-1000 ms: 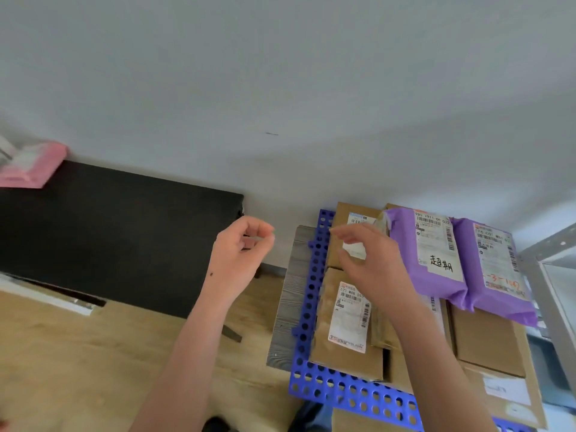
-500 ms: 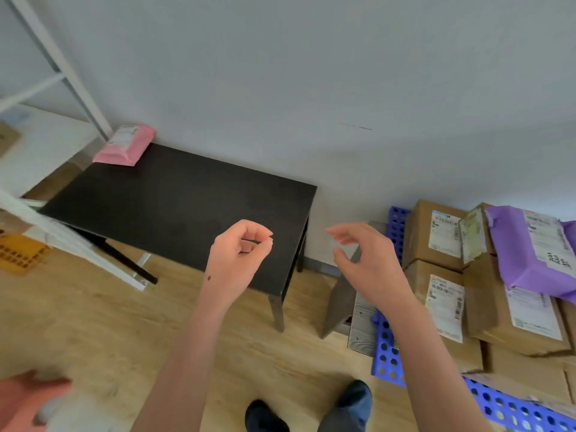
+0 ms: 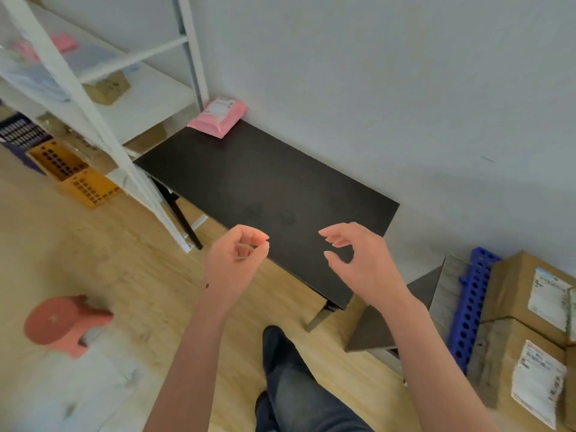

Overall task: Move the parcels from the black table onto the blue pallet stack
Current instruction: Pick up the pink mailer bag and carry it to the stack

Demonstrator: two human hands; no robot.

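Boxes sit on the pallet; one pink parcel is left on the table. Left hand and right hand are loosely curled, empty.

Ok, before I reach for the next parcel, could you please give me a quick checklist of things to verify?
1. Parcel waiting on the black table: ok, a pink parcel lies at its far corner by the wall.
2. Left hand free: ok, loosely curled, holds nothing.
3. Right hand free: ok, fingers spread, holds nothing.
4. Parcel within reach: probably not ok, both hands hover over the table's near end.
5. Room on the blue pallet stack: cannot tell, only its edge shows, with cardboard boxes on it.
6. Parcel's weight: cannot tell.
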